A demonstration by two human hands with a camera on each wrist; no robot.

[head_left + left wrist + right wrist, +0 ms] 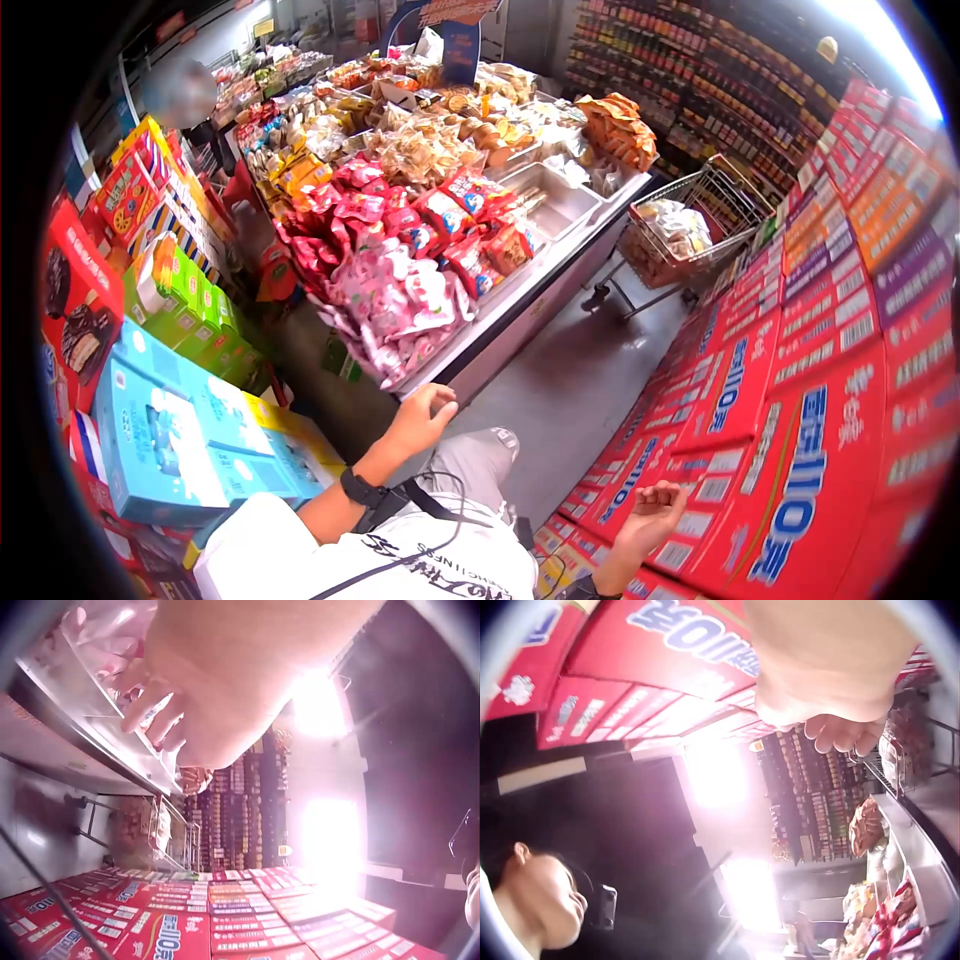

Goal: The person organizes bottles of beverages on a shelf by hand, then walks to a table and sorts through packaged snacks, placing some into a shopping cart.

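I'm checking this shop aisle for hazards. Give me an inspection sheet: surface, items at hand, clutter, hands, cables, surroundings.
Surface: display counter heaped with packaged snacks; one metal bin largely bare.
Items at hand: pink packets piled at the counter's near corner, nearest the left hand; stacked red cartons beside the right hand.
Clutter: shopping cart holding bagged goods, in the aisle; blue cartons on the wearer's left.
Hands: both empty, fingers loosely curled; no grip seen.
Cables: dark cable lying across the white shirt.
Surroundings: bottle shelves beyond the cart; another person, blurred, beyond the counter's left side.
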